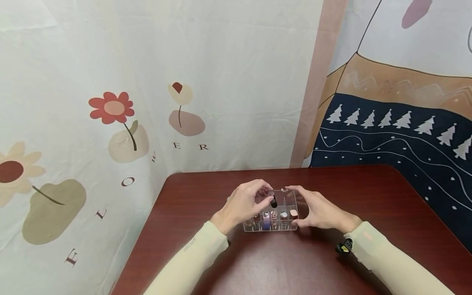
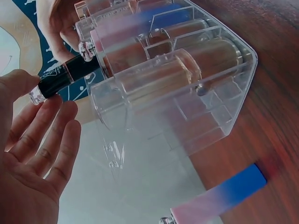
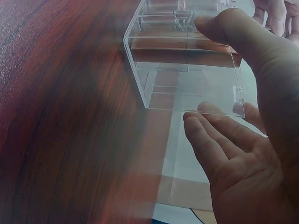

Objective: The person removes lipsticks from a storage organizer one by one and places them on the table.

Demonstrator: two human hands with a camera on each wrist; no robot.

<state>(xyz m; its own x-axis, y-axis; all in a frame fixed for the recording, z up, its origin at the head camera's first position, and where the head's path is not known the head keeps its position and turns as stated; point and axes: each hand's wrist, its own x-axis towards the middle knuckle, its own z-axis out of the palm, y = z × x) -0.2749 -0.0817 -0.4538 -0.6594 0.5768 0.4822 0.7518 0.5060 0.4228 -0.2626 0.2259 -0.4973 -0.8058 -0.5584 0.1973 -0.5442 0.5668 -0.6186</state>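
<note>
A clear plastic organizer (image 1: pixel 271 230) with compartments stands on the table, a front row of lipstick tubes upright in it. Between thumb and fingers, my left hand (image 1: pixel 241 203) pinches a black lipstick tube (image 2: pixel 56 81) by its clear end. The tube's other end overlaps the organizer's compartments in the left wrist view. At the organizer's right end is my right hand (image 1: pixel 321 209), its thumb at the front and fingers at the back, holding the box. Among the tubes is a pink-to-blue one (image 1: pixel 266 221), with a brown one (image 3: pixel 182 51) in the end compartment.
Another pink-to-blue lipstick tube (image 2: pixel 219 193) stands on the table just left of the organizer, mostly behind my left hand in the head view. The reddish-brown tabletop (image 1: pixel 273 266) reaches back to a printed fabric backdrop (image 1: pixel 239 82).
</note>
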